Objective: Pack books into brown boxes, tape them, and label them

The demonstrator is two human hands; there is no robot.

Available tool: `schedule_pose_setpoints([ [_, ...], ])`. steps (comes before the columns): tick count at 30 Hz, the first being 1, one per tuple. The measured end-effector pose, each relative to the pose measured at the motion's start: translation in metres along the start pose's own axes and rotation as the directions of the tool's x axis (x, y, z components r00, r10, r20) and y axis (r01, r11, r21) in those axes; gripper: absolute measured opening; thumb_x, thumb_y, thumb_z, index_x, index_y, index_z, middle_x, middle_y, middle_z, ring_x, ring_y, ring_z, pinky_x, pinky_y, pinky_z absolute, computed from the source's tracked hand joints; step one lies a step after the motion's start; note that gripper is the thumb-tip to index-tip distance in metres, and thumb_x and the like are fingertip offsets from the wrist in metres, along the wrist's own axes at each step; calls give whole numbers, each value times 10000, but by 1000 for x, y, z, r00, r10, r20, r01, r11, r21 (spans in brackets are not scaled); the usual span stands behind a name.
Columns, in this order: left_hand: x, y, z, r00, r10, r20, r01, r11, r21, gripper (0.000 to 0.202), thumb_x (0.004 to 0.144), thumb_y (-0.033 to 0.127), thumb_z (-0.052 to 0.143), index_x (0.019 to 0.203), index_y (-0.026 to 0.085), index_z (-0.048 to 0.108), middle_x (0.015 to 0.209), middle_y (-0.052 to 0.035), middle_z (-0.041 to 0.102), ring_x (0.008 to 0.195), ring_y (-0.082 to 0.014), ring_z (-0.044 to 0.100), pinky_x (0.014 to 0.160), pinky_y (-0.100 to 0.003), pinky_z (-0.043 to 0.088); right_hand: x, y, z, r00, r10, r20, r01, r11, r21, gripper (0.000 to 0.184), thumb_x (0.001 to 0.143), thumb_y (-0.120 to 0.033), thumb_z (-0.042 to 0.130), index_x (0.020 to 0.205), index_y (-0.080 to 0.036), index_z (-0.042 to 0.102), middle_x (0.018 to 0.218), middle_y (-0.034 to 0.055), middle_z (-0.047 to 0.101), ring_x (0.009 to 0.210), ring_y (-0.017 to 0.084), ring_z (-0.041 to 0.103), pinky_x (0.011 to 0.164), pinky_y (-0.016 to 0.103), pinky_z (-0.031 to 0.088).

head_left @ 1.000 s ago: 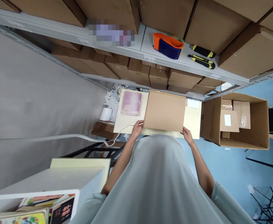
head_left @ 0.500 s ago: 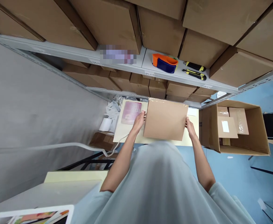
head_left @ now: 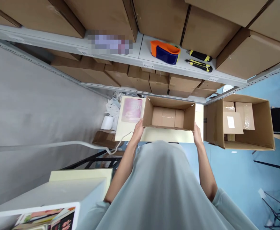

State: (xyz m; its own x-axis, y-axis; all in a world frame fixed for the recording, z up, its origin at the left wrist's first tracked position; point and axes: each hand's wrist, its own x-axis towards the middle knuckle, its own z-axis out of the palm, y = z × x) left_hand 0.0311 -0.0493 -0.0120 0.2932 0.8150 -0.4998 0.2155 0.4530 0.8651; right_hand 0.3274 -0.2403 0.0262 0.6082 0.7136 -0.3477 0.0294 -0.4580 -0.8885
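A brown cardboard box is held between my two hands above the cream table, its open top turned toward me. Its inside is bare, and clear tape runs across the bottom. My left hand grips the left side wall, with the fingers partly hidden behind it. On the opposite side, my right hand clasps the right wall near its lower corner. Left of the box, a pink printed sheet or packet lies on the table.
A large open carton with smaller boxes stands to the right. Ahead, a grey shelf carries cardboard boxes, an orange and blue tape dispenser and two utility knives. A white paper roll and a white cable are at left.
The box has turned in my hands: its flat, taped closed face showed before, and now its open top and inside face me. Both hands have shifted along with its sides.
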Motion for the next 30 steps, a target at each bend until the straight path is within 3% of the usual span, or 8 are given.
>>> schedule_pose_setpoints([
  [4, -4, -5, -4, 998, -67, -12, 67, 998, 1, 605, 954, 673, 597, 1270, 187, 769, 1355, -167, 773, 1287, -326, 710, 1137, -505, 554, 6, 16, -7, 992, 123, 5, -123, 990, 71, 842, 883, -900, 602, 1326, -203, 766, 1406, 143, 754, 1352, 344, 687, 1190, 575, 534],
  [6, -7, 0, -5, 999, -8, -33, 9, 1000, 21, 641, 957, 721, 597, 1281, 195, 767, 1379, -169, 762, 1303, -329, 705, 1146, -505, 552, 6, 17, -12, 993, 115, -31, -112, 991, 73, 822, 877, -875, 646, 1353, -213, 749, 1465, 154, 720, 1349, 340, 694, 1154, 558, 573],
  [10, -7, 10, -5, 990, 131, -45, -123, 982, 140, 661, 823, 663, 816, 1290, 199, 755, 1388, -165, 759, 1282, -341, 713, 1132, -501, 569, 6, 9, -19, 996, 57, -75, -62, 997, -55, 788, 793, -758, 821, 1325, -180, 754, 1436, 198, 732, 1239, 354, 744, 1065, 553, 622],
  [15, 4, 3, -12, 988, 114, -106, -108, 992, 64, 675, 816, 696, 774, 1211, 149, 766, 1223, -167, 810, 1213, -351, 740, 1131, -516, 567, 13, 5, -31, 991, 6, -131, -20, 994, -110, 662, 815, -712, 776, 1159, -147, 812, 1222, 193, 821, 1129, 361, 780, 1048, 564, 608],
  [20, 5, -6, -15, 992, 55, -117, -54, 999, 4, 734, 755, 695, 854, 1250, 162, 759, 1252, -168, 803, 1240, -351, 738, 1138, -514, 567, 12, 0, -35, 989, 3, -146, -25, 989, -144, 667, 790, -684, 809, 1191, -150, 803, 1257, 202, 808, 1148, 375, 775, 1053, 592, 604],
  [23, 2, -5, -16, 992, 101, -71, -104, 994, -33, 693, 803, 711, 825, 1253, 188, 764, 1317, -175, 786, 1233, -340, 744, 1143, -519, 568, 5, -22, -19, 965, -127, -228, 66, 964, -258, 686, 841, -693, 770, 1273, -160, 773, 1367, 222, 749, 1239, 386, 731, 1068, 618, 594],
  [26, 6, -7, -32, 985, 146, -95, -153, 986, -72, 660, 873, 703, 763, 1268, 175, 752, 1305, -184, 788, 1216, -320, 750, 1151, -522, 558, -5, -60, 15, 917, -302, -260, 205, 917, -343, 592, 936, -653, 710, 1321, -205, 754, 1405, 183, 721, 1315, 364, 682, 1135, 620, 555],
  [30, 28, -23, -75, 966, 139, -217, -149, 988, -30, 533, 887, 601, 748, 1200, 170, 752, 1252, -166, 796, 1204, -315, 749, 1160, -503, 544, -26, -116, 87, 947, -323, -1, 315, 924, -219, 470, 1007, -580, 684, 1357, -273, 750, 1429, 131, 713, 1343, 333, 667, 1182, 569, 541],
])
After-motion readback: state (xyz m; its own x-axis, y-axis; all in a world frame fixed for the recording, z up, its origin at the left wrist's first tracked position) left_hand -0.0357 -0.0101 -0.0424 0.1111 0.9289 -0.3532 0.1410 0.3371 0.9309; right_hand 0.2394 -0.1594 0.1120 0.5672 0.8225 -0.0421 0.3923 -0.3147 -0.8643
